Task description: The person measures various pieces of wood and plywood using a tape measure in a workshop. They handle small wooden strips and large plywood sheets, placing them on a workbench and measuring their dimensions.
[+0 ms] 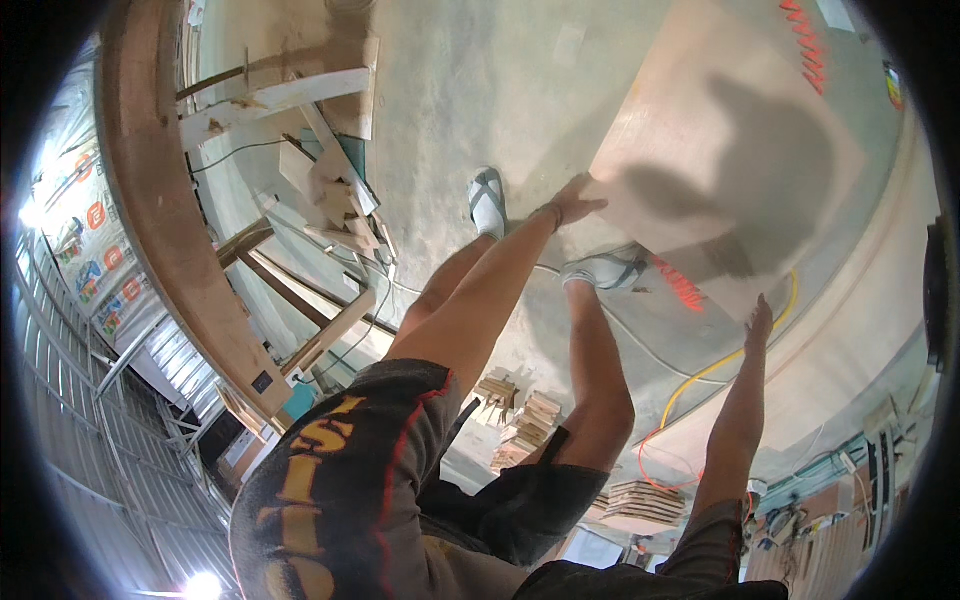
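Observation:
A large, thin plywood sheet [690, 120] spreads out in front of me, with the shadow of my head and arms across it. My left hand [577, 200] is at its near left corner, closed on the edge, the thumb apart from the fingers. At the near right corner, my right hand [759, 322] holds the sheet's edge; it shows side-on and its fingers are partly hidden. The near edge runs between my two hands, above my sandalled foot [605, 268]. Part of a red coiled hose [680, 284] comes out from beneath the sheet.
On the left are a long wooden bench [150, 200] and a pile of wood offcuts [330, 190]. A yellow hose [690, 385] and a grey cable [630, 335] cross the floor. Stacked wood pieces [528, 430] lie behind my legs. A long pale panel [850, 330] curves along the right.

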`<move>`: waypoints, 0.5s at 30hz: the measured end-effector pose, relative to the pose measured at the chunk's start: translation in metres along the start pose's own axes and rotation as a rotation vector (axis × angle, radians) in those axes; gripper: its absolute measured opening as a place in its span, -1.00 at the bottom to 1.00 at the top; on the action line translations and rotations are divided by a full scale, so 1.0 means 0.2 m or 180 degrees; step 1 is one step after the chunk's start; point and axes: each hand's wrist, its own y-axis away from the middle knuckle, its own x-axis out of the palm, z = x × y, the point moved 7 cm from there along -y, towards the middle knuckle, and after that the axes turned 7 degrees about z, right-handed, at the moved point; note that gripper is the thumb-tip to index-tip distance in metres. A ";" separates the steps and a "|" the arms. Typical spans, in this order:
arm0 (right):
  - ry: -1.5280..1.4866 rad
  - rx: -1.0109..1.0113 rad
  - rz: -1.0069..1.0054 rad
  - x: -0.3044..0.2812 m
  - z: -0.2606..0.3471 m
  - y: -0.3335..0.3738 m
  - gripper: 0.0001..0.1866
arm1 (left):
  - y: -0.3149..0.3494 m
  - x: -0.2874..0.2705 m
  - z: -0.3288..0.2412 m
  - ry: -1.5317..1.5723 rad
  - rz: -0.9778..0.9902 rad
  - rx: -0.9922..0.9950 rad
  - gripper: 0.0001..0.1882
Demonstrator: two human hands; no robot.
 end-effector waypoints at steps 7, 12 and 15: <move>-0.0429 -0.0298 0.1163 0.38 0.21 0.71 -0.46 | 0.51 -0.05 -0.32 -0.0928 0.0004 -0.0832 -0.26; -0.0108 -0.0809 0.1687 0.34 0.43 1.24 -0.68 | 0.75 0.09 -1.36 -0.1027 0.0283 0.0838 -0.60; 0.0630 -0.0929 0.2061 0.55 0.76 1.64 -0.67 | 0.93 0.04 -1.47 -0.1658 -0.0088 0.2081 -0.56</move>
